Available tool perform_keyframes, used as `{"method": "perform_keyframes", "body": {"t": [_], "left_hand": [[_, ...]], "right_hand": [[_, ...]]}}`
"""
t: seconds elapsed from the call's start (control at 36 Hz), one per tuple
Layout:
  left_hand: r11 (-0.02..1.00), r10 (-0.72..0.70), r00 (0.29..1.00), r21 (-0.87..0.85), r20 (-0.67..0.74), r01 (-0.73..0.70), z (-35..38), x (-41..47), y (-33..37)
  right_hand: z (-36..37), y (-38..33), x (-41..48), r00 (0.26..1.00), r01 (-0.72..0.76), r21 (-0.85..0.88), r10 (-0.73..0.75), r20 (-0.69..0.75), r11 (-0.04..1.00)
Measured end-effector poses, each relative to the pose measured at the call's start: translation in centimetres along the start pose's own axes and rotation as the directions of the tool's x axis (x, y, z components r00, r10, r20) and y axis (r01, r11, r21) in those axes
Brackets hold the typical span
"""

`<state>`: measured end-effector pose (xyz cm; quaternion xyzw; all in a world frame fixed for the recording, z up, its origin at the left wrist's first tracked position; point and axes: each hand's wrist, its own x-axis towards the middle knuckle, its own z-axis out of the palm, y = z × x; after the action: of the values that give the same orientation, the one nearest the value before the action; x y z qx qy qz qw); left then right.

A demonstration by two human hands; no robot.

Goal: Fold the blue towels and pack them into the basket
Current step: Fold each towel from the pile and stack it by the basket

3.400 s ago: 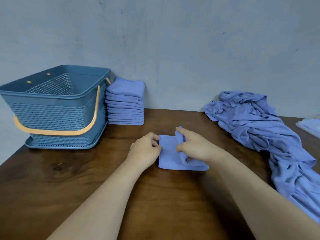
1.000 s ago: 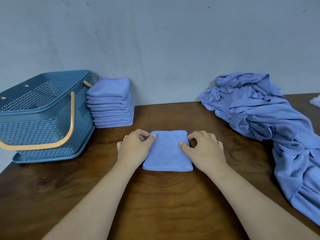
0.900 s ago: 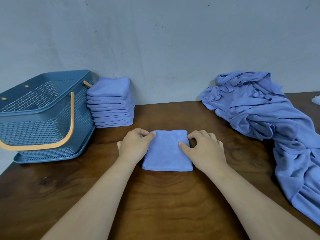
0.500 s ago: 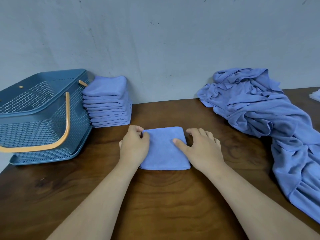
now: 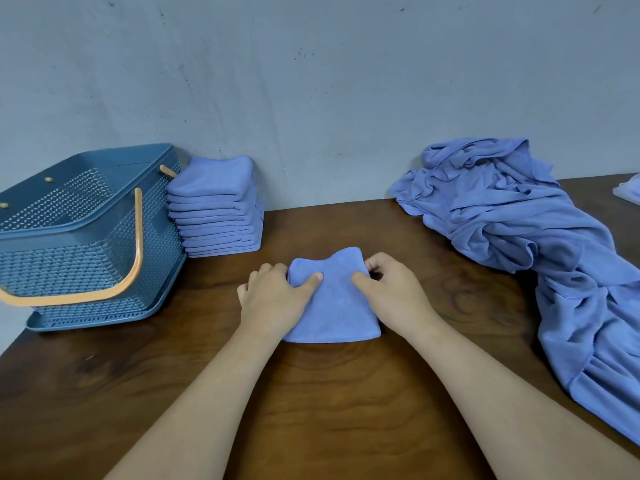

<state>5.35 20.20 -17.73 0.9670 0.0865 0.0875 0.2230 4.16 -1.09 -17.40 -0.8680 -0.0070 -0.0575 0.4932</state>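
A small folded blue towel (image 5: 334,306) lies at the middle of the wooden table (image 5: 329,403). My left hand (image 5: 275,299) pinches its left side, thumb on top and fingers under the edge. My right hand (image 5: 394,292) grips its right side the same way. The towel's far edge is lifted and bowed between the two hands. A blue plastic basket (image 5: 79,237) with an orange handle stands at the far left, tilted and empty as far as I can see. Next to it a stack of folded blue towels (image 5: 218,209) leans on the wall.
A heap of unfolded blue towels (image 5: 533,244) runs from the back right along the right table edge. A pale cloth (image 5: 628,192) peeks in at the far right. The grey wall (image 5: 311,91) closes off the back of the table.
Both hands went from pressing flat on the folded towel to pinching its sides. Its far edge has risen off the table.
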Motion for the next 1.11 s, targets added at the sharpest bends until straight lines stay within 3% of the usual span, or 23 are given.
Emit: {"method": "perform_keyframes", "body": {"t": [0.08, 0.14, 0.22, 0.31, 0.36, 0.42, 0.53, 0.61, 0.69, 0.78, 0.94, 1.11], "left_hand": [[0.991, 0.022, 1.0, -0.135, 0.006, -0.021, 0.1, -0.1, -0.1], [0.923, 0.016, 0.999, -0.386, 0.029, -0.003, -0.1, -0.2, -0.3], [0.723, -0.013, 1.0, -0.69, 0.024, 0.026, -0.8, -0.7, -0.2], [0.377, 0.055, 0.996, -0.925, 0.076, 0.049, -1.5, -1.2, 0.5], [0.163, 0.135, 0.986, -0.983, 0.102, 0.079, -2.1, -1.4, 0.9], [0.104, 0.237, 0.96, -0.987, 0.147, 0.125, -2.6, -1.5, 0.9], [0.192, 0.27, 0.946, -0.973, 0.178, 0.128, -2.6, -1.9, 0.9], [0.282, 0.173, 0.985, -0.957, -0.016, -0.065, -2.4, -2.4, 1.7], [0.485, 0.157, 0.962, -0.831, -0.225, -0.274, -2.1, -2.9, 2.0], [0.607, 0.163, 0.936, -0.716, -0.312, -0.344, -1.8, -3.5, 2.1], [0.69, 0.062, 0.905, -0.637, -0.42, -0.343, -1.8, -4.5, 2.9], [0.695, 0.048, 0.909, -0.639, -0.415, -0.328, -1.4, -5.4, 3.1]], "right_hand": [[0.0, -0.4, -0.4, 0.999, 0.029, 0.118, -0.032, 0.022, 0.993], [0.0, -0.7, -0.5, 0.999, 0.039, 0.207, -0.044, 0.021, 0.978], [-0.2, -0.9, -0.7, 0.999, 0.018, 0.421, -0.035, 0.033, 0.907], [-0.6, -1.5, -0.8, 0.996, 0.007, 0.608, -0.062, 0.069, 0.794], [-0.9, -1.8, -0.8, 0.994, 0.03, 0.682, -0.095, 0.059, 0.731], [-1.3, -2.0, -1.0, 0.991, 0.061, 0.713, -0.127, 0.039, 0.698], [-1.8, -2.2, -1.1, 0.99, 0.09, 0.736, -0.139, 0.006, 0.671], [-1.7, -2.3, -1.2, 0.99, 0.086, 0.708, -0.141, 0.02, 0.701], [-1.2, -2.2, -1.5, 0.982, 0.026, 0.674, -0.143, 0.119, 0.739], [-0.7, -2.4, -1.9, 0.98, 0.008, 0.682, -0.141, 0.141, 0.731], [-0.3, -2.5, -2.4, 0.97, 0.24, 0.573, -0.168, -0.177, 0.783], [-0.4, -2.0, -2.0, 0.948, 0.299, 0.464, -0.205, -0.243, 0.834]]}}
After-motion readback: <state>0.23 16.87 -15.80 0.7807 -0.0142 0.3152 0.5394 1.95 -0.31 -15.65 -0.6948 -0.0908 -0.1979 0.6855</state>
